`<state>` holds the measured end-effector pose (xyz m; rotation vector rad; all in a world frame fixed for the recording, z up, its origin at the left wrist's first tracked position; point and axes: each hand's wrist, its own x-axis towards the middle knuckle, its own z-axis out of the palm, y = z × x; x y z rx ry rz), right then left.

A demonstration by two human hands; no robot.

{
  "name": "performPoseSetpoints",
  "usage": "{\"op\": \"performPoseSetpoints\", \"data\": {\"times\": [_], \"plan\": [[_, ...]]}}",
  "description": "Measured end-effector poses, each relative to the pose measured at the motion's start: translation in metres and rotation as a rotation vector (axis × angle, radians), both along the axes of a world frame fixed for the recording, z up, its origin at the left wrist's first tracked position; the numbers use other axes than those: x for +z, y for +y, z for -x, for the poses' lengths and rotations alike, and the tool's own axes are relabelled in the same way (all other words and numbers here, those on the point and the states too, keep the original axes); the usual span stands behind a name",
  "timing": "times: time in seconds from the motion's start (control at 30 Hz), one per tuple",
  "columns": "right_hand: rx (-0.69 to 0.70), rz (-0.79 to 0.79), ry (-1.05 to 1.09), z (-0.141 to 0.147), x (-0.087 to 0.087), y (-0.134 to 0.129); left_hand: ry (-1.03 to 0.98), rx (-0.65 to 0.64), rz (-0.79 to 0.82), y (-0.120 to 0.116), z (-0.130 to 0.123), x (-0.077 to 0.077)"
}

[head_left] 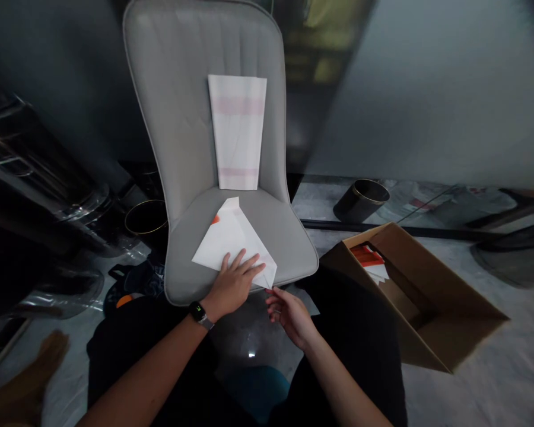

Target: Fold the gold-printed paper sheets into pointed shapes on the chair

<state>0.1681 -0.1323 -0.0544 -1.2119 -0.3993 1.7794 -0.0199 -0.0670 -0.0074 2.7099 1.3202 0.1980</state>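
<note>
A sheet of folded white paper (234,234) lies on the seat of a grey chair (296,249), with a small orange patch on its left edge. My left hand (235,281) rests flat on the paper's lower part, fingers spread, a watch on its wrist. At the paper's lower right corner, my right hand (289,311) pinches the tip between thumb and finger, over the seat's front edge. Leaning against the chair's backrest is another folded white paper piece (238,133) with faint pink bands.
An open cardboard box (465,290) on the floor at right holds red-and-white paper pieces (371,261). Dark round bins stand behind the chair on the right (360,201) and at its left (146,219). Shiny dark wrapped cylinders (40,160) fill the left side.
</note>
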Motion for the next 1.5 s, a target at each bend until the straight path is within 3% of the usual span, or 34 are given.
{"op": "performPoseSetpoints", "data": {"times": [0.13,0.47,0.87,1.37,1.5], "plan": [[-0.054,-0.037,0.094,0.004,-0.002,0.002,-0.001,-0.003,0.016,0.000,0.000,-0.001],[-0.107,-0.034,0.046,0.013,-0.002,0.004,-0.022,0.000,0.032,0.000,0.001,0.001],[-0.132,-0.127,-0.249,0.013,-0.005,0.010,-0.059,0.020,-0.002,-0.001,-0.002,0.000],[-0.079,-0.189,-0.286,0.012,-0.006,0.014,-0.037,0.045,-0.072,-0.001,-0.001,-0.006],[-0.042,-0.220,-0.440,0.007,-0.005,0.011,-0.019,0.044,-0.057,-0.001,0.000,-0.006]]}}
